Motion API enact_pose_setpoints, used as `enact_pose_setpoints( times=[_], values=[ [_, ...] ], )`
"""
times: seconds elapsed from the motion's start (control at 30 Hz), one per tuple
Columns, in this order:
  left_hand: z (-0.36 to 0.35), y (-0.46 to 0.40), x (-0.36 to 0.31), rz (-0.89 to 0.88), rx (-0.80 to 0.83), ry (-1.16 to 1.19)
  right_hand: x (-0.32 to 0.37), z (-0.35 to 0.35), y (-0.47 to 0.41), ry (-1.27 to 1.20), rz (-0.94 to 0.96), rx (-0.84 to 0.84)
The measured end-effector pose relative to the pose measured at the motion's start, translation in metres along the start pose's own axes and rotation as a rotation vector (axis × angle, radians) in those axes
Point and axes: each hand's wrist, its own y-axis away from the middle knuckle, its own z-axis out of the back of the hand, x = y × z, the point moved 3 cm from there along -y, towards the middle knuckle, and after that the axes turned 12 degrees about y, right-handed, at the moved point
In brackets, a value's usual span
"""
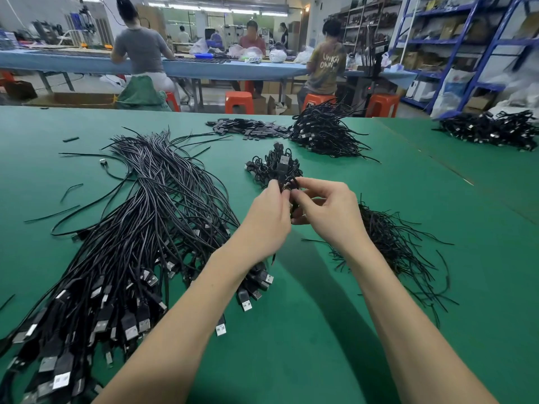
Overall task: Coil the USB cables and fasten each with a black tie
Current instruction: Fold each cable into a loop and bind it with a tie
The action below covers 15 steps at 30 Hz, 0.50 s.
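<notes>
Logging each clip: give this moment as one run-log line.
stage: fastening coil | left hand: pinches coiled cable | right hand: pinches same coil | uncoiled cables: left | black ties: right

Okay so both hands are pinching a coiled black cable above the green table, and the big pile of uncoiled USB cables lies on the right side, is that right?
Not quite. In the head view the big pile of uncoiled black USB cables lies on the left side of the green table. Both hands, left hand and right hand, do pinch the coiled black cable.

left hand [267,221] + right hand [326,212]: pinch coiled cable [287,185] | green table [320,330] | loose USB cables [140,228] left
</notes>
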Motion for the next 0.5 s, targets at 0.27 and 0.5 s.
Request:
enact_pose_setpoints(
  times=[0.27, 0.5],
  values=[
    [-0.005, 0.003, -0.002, 0.013, 0.037, -0.049, -0.007, -0.003, -0.001, -0.052, -0.052, -0.088],
    [-0.007, 0.002, 0.006, 0.062, 0.072, -0.051, -0.003, 0.004, -0.003, -0.026, -0.042, 0.097]
  ],
)
